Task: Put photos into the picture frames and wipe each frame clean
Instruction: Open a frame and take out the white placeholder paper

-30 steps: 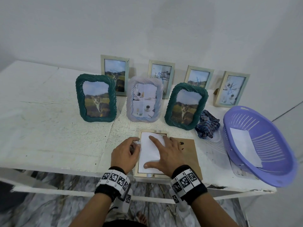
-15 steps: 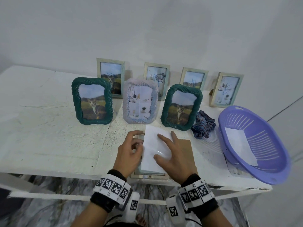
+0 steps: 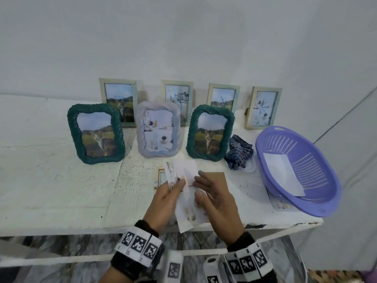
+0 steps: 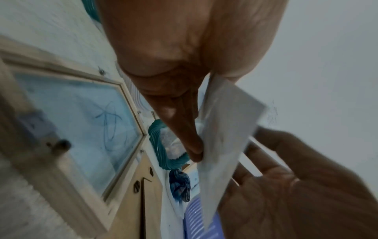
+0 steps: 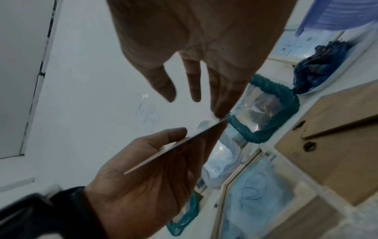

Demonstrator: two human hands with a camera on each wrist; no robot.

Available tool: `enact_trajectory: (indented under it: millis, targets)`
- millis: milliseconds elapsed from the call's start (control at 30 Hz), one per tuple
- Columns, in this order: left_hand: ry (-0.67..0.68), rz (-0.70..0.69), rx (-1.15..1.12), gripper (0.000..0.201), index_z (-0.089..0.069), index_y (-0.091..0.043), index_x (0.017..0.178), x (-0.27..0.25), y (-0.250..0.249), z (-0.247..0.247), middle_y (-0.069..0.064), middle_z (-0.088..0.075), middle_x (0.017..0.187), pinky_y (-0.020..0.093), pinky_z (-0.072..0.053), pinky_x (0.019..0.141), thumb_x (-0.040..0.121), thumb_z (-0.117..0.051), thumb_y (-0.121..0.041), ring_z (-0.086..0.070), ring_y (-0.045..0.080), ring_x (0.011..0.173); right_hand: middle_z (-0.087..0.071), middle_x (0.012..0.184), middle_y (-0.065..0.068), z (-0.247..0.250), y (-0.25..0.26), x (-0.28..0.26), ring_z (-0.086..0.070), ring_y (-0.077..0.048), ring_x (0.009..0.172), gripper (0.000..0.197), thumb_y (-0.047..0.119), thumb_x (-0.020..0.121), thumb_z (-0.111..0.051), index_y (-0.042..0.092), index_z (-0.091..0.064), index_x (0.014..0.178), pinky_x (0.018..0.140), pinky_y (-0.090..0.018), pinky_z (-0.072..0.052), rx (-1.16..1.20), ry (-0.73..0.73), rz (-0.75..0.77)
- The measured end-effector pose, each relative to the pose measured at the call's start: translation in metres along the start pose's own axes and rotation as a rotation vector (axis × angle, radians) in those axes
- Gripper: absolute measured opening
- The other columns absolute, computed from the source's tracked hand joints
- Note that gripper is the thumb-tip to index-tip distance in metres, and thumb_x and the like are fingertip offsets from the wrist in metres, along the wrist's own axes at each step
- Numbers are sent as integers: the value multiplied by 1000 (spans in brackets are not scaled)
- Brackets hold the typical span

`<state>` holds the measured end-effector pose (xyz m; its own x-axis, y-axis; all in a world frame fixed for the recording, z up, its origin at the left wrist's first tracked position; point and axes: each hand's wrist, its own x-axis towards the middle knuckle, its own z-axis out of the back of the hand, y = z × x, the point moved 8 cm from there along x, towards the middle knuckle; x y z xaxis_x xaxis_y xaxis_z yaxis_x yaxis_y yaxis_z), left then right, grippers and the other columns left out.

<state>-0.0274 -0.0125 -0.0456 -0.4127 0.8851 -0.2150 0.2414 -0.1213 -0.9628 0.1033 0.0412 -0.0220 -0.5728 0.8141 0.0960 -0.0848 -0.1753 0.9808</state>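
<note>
A photo [image 3: 188, 209], white back toward me, is held up off the table. My left hand [image 3: 175, 184] pinches its left edge between thumb and fingers [image 4: 194, 150]. The right hand [image 3: 199, 184] has fairly straight fingers whose tips [image 5: 220, 111] touch the photo's [image 5: 175, 143] right edge. Below them a pale wooden frame [image 4: 81, 186] lies on the table, its glass marked with blue scribbles. Only its left corner [image 3: 162, 176] shows in the head view. Its brown backing board [image 3: 216, 178] lies just to the right.
Two green frames [image 3: 95, 133] [image 3: 210, 132] and a lilac one [image 3: 159, 129] stand behind, with several wooden frames [image 3: 118, 102] against the wall. A checked cloth [image 3: 238, 154] and a purple basket [image 3: 318, 205] holding a white sheet [image 3: 283, 176] sit at right. The table's front edge [image 3: 81, 227] is close.
The photo lay flat on the frame under my right palm; now both hands have lifted it off the frame and toward me, tilted up.
</note>
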Motion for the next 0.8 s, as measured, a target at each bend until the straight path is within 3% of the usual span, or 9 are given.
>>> enact_trajectory:
  millis: [67, 133, 233, 300, 400, 467, 567, 667, 800]
  targets:
    - [-37, -9, -55, 21, -67, -21, 107, 0, 2, -3, -4, -73, 106, 29, -52, 89, 99, -48, -16, -68, 11, 100, -62, 115, 11, 17, 2, -4, -61, -7, 103, 35, 28, 89, -59, 29, -56, 124, 79, -22, -52, -153, -135, 54]
    - [-19, -18, -97, 22, -64, -23, 106, 0, 1, -12, -11, -73, 103, 20, -54, 81, 99, -48, -11, -68, 5, 96, -64, 106, 15, 29, -6, -9, -62, -7, 94, 35, 16, 91, -62, 29, -58, 123, 73, -21, -52, -170, -144, 32]
    - [25, -57, -20, 24, -61, -20, 118, 4, 2, -23, -8, -71, 113, 24, -54, 84, 98, -51, -13, -67, 9, 103, -64, 82, -10, 44, -27, -22, -60, -16, 70, 43, 2, 91, -59, 28, -58, 125, 60, -33, -53, -9, -60, -105]
    - [62, -72, 108, 27, -56, -20, 123, 9, 3, -31, -4, -71, 114, 31, -56, 83, 96, -55, -15, -67, 13, 101, -57, 73, -16, 65, -38, -36, -53, -20, 60, 43, -1, 91, -58, 27, -60, 123, 53, -35, -51, 7, -114, -151]
    - [94, -72, 337, 37, -48, -25, 129, 22, 8, -46, -6, -66, 111, 37, -56, 82, 94, -60, -25, -65, 8, 95, -59, 72, -11, 104, -58, -62, -53, -21, 55, 39, -1, 92, -57, 28, -63, 118, 50, -37, -49, -33, -243, -216]
    - [120, -179, 549, 43, -45, -27, 133, 33, 2, -64, -10, -59, 117, 34, -52, 89, 93, -61, -27, -59, 3, 100, -57, 69, -11, 128, -69, -84, -51, -21, 50, 34, -2, 92, -56, 24, -65, 112, 49, -33, -45, -28, -329, -262]
    - [266, -408, 747, 45, -48, -21, 134, 42, -11, -118, 0, -51, 131, 33, -44, 98, 91, -62, -24, -51, 16, 117, -59, 63, -16, 163, -85, -118, -51, -19, 45, 19, -3, 91, -56, 10, -67, 98, 45, -28, -43, -47, -494, -357]
    - [424, -568, 989, 49, -45, -27, 137, 46, -15, -176, 4, -37, 141, 37, -41, 100, 91, -61, -30, -38, 24, 128, -59, 50, -9, 188, -101, -145, -56, -17, 44, 15, -3, 91, -58, 6, -69, 87, 48, -29, -47, -93, -618, -438]
    - [555, -647, 1312, 51, -41, -31, 140, 56, -9, -225, 9, -18, 155, 47, -40, 103, 93, -58, -36, -24, 31, 139, -71, 74, -4, 196, -96, -155, -59, -13, 50, 28, -10, 87, -57, 14, -71, 89, 55, -29, -52, -155, -615, -428]
